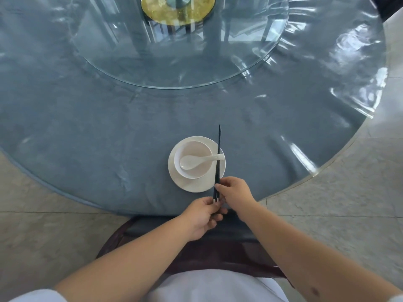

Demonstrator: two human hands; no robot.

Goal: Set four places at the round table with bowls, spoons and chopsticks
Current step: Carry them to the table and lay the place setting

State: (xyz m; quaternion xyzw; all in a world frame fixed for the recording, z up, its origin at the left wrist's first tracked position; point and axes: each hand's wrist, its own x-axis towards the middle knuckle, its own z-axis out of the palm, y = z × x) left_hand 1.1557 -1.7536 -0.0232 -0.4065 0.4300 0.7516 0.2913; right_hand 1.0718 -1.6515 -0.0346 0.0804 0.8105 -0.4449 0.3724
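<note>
A white bowl stands on a white plate near the front edge of the round table. A white spoon lies in the bowl, its handle pointing right over the rim. A pair of dark chopsticks runs lengthwise across the plate's right side, tips pointing away from me. My left hand pinches their near ends. My right hand pinches them slightly higher up, at the plate's near edge.
A glass turntable covers the table's middle, with a gold-coloured disc at its centre. Clear plastic sheeting covers the blue-grey cloth. A dark chair stands between me and the table. Tiled floor lies around.
</note>
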